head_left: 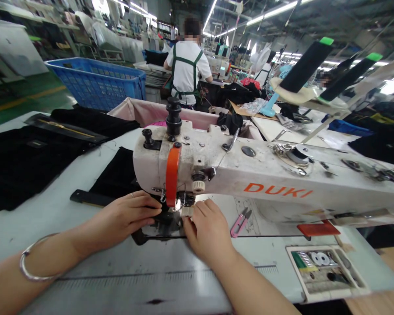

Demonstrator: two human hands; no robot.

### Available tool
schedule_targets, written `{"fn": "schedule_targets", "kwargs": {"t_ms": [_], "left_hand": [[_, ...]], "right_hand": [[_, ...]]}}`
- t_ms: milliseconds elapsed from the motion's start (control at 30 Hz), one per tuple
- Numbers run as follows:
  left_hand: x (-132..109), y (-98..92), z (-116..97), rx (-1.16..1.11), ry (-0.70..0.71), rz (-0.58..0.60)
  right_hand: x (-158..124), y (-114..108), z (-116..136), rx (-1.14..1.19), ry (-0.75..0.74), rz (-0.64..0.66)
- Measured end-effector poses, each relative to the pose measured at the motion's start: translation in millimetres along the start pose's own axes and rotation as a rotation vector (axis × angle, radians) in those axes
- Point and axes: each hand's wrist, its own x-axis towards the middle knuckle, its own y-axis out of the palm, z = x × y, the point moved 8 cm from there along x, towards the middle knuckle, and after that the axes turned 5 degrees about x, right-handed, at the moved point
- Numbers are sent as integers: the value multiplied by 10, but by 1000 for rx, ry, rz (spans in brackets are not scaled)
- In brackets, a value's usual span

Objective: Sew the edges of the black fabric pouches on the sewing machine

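A white sewing machine [223, 162] with an orange guard [173, 175] stands over black fabric [167, 222] at its needle. Left of the needle, my left hand [131, 214] has its fingers pressed together on the edge of this fabric. My right hand [208, 225] is closed just right of the needle, its fingers curled beside a small pale block [187, 211]. What those fingers grip is hidden. Pink thread snips [240, 223] lie on the machine bed to the right of my right hand.
Black fabric pieces [29, 157], one with a gold zipper [65, 128], lie at the left. Behind are a pink cloth-lined bin [134, 111], a blue basket [98, 83] and a person [187, 65] facing away. Black thread cones [307, 65] and a bobbin tray [325, 273] sit right.
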Motion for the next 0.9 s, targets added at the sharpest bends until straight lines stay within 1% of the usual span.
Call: {"fn": "schedule_targets", "kwargs": {"t_ms": [100, 133, 200, 267, 300, 467, 600, 800, 900], "left_hand": [[20, 45, -168, 3, -60, -52], [29, 53, -222, 7, -85, -72], [45, 58, -304, 12, -134, -106], [57, 50, -342, 9, -168, -129], [62, 45, -348, 4, -177, -136], [101, 47, -291, -26, -180, -137], [157, 72, -197, -21, -186, -131], [236, 118, -54, 6, -224, -108], [251, 144, -3, 19, -247, -97]], "right_hand": [[-2, 1, -26, -27, 34, -1], [-10, -1, 0, 10, 15, -8], [-34, 5, 94, 125, -71, -10], [-64, 25, 172, 224, -147, 3], [-76, 36, 186, 250, -161, 6], [-89, 91, 141, 259, -147, 3], [-56, 121, 108, 201, -141, -1], [-9, 179, 85, 122, -116, 74], [3, 172, 89, 120, -103, 84]]}}
